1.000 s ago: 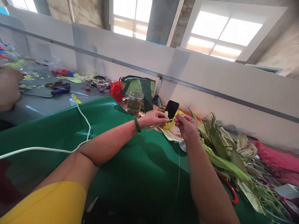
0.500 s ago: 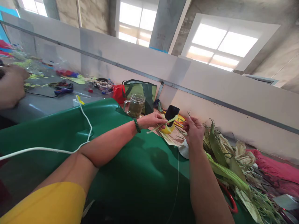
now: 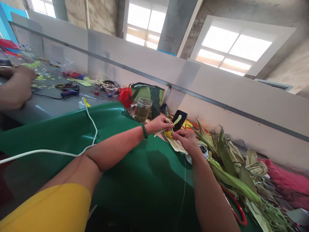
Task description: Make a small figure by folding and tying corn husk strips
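My left hand [image 3: 159, 125], a green bead bracelet on its wrist, pinches a pale green strip of corn husk [image 3: 178, 120]. One end of the strip sticks up past the fingertips, and a drier tail hangs below the hand. My right hand [image 3: 187, 139] is closed, its thumb and finger pinching a thin end of husk just below the left fingertips. Behind the strip a dark phone [image 3: 182, 119] leans on something yellow. Under my right wrist stands a white spool [image 3: 188, 159] with a thin thread running down from it.
A heap of corn husks [image 3: 231, 161] lies on the right, beside red-handled scissors [image 3: 238, 209]. Left of my hands are a glass mug [image 3: 143, 111], a green bag [image 3: 156, 95] and a white cable [image 3: 93, 125] across the green cover [image 3: 108, 112]. Another person's hand [image 3: 18, 85] is at far left.
My right hand has moved left and down, from beside the husk pile to the strip at my left fingertips. My left hand keeps its pinch on the husk.
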The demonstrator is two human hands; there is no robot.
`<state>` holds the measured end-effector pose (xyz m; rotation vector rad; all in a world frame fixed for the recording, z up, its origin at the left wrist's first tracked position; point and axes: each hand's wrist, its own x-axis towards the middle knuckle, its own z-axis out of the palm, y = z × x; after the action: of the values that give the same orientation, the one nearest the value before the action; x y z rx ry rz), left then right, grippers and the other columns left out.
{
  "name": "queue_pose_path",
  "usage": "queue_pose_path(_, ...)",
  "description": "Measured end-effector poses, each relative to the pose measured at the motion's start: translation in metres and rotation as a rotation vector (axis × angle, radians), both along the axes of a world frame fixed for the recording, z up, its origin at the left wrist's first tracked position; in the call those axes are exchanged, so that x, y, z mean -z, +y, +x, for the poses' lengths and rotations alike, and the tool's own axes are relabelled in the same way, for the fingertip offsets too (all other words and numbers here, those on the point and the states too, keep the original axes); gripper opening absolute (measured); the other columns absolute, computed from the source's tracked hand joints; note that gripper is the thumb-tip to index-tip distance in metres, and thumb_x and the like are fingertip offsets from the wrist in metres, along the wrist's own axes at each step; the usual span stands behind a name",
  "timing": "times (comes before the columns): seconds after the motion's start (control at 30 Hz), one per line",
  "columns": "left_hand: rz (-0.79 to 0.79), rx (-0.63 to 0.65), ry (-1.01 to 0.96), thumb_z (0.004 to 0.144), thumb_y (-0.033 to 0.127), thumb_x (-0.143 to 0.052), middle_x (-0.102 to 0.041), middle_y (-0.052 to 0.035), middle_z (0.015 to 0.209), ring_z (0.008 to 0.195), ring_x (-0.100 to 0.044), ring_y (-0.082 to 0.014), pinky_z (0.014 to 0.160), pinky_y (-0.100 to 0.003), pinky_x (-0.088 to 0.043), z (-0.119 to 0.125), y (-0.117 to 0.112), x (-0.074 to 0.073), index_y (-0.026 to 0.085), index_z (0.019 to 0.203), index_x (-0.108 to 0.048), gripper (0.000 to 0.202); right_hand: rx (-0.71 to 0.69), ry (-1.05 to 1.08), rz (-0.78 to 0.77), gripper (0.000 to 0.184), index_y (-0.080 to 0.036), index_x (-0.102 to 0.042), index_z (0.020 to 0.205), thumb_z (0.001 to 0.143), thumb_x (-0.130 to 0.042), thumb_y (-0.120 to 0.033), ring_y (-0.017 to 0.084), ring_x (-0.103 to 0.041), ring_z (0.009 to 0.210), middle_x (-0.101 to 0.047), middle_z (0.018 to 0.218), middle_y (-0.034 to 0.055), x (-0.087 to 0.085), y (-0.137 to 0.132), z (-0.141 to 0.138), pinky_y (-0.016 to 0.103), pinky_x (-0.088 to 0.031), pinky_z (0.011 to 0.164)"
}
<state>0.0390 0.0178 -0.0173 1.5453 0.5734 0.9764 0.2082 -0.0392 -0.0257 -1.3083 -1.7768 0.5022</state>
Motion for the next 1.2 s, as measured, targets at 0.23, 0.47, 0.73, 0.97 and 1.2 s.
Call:
queue_pose_path(0.23,0.078,0.052,0.016,0.061,0.025,-0.082,-0.058,0.001,0.056,0.054,-0.052,-0.0062,0.056,-0.021,-0.042,-0.003,0.0,0.001,0.008,0.063,-0.064,0.025,0.012,-0.17,0.094,0.034,-0.018,-0.067,0.057,0.074,-0.061,-0.046,0.011,-0.042,0.046,-0.053,0.046,-0.0019,0.004,-0.003,-0.007,0.025,-0.027,0.046)
queue_pose_path(0.47,-0.004,0.122,0.111,0.062,0.02,-0.081,-0.058,0.0022,0.056,0.051,-0.052,-0.0056,0.054,-0.02,-0.042,-0.007,0.005,0.001,0.009,0.07,-0.064,0.022,0.215,-0.242,0.436,0.035,-0.021,-0.071,0.07,0.084,-0.056,-0.048,0.02,-0.06,0.068,-0.07,0.069,0.0061,-0.012,-0.015,0.001,0.031,-0.043,0.066)
queue_pose_path(0.73,-0.053,0.272,0.127,0.061,0.019,-0.085,-0.062,0.0041,0.059,0.055,-0.059,-0.0088,0.059,-0.021,-0.046,-0.007,0.005,0.0,0.013,0.093,-0.057,0.043,-0.088,-0.11,0.037,0.035,-0.02,-0.072,0.069,0.074,-0.066,-0.055,0.019,-0.061,0.057,-0.068,0.06,0.0035,-0.014,-0.008,0.011,0.033,-0.048,0.058)
queue_pose_path(0.97,-0.401,0.093,-0.313,0.092,0.036,-0.05,-0.064,-0.0022,0.062,0.059,-0.061,-0.0112,0.067,-0.024,-0.049,-0.013,0.005,-0.013,0.011,0.094,-0.068,0.031,0.006,0.242,0.156,0.033,-0.019,-0.064,0.071,0.074,-0.067,-0.052,0.015,-0.059,0.053,-0.066,0.059,0.0017,-0.016,-0.004,0.013,0.03,-0.05,0.058)
queue_pose_path(1.2,-0.138,0.165,-0.087,0.082,0.025,-0.066,-0.07,-0.0043,0.076,0.074,-0.063,-0.0118,0.075,-0.025,-0.048,0.002,-0.006,-0.002,0.01,0.092,-0.074,0.02,0.032,0.08,0.263,0.031,-0.02,-0.066,0.072,0.079,-0.062,-0.049,0.017,-0.061,0.058,-0.068,0.064,0.003,0.0,0.0,0.0,0.032,-0.05,0.061)
